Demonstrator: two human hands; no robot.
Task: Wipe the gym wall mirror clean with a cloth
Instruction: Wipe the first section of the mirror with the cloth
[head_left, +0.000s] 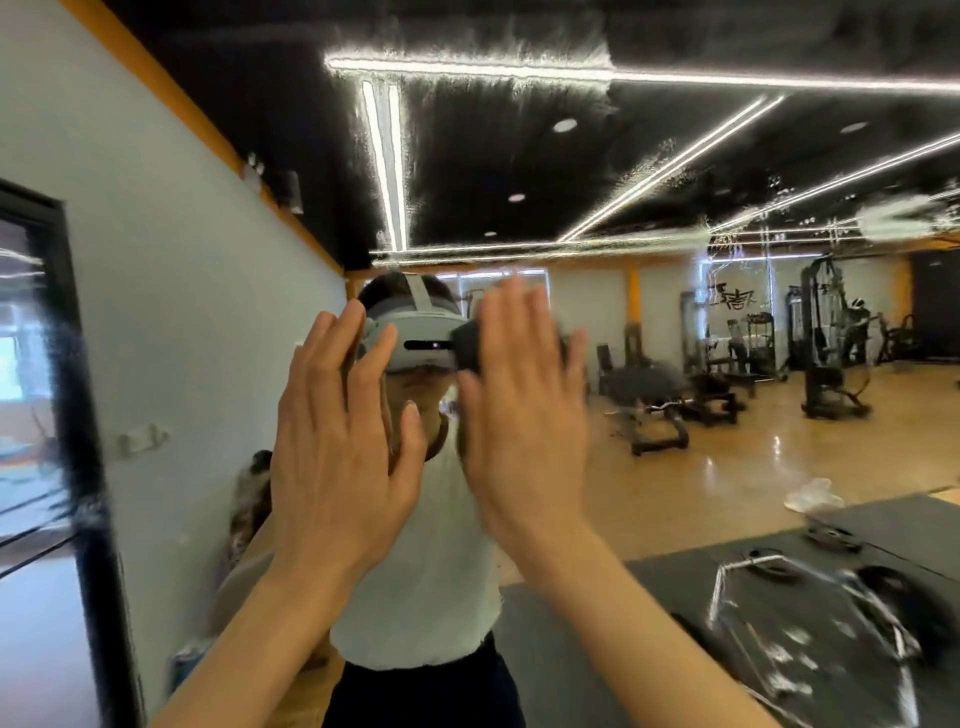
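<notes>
One wall mirror (675, 171) fills the view, upright and facing the person, long axis running left to right; streaks smear its upper area. One dark doorframe (78, 415) stands at left. Two hands are raised before the glass: left hand (337, 452) and right hand (524, 431), both released, fingers straight and spread, pointing upward. One dark block (467, 345) shows beside the right hand's fingers; contact cannot be told.

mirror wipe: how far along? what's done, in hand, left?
Done: little that shows. The mirror carries smeared streaks across its upper part and at lower right.
In hand: the left hand and right hand are raised flat in front of the glass, fingers straight; a dark pad-like thing shows beside the right hand, and I cannot tell whether it is the cloth.
Left: wiping the streaked areas.
</notes>
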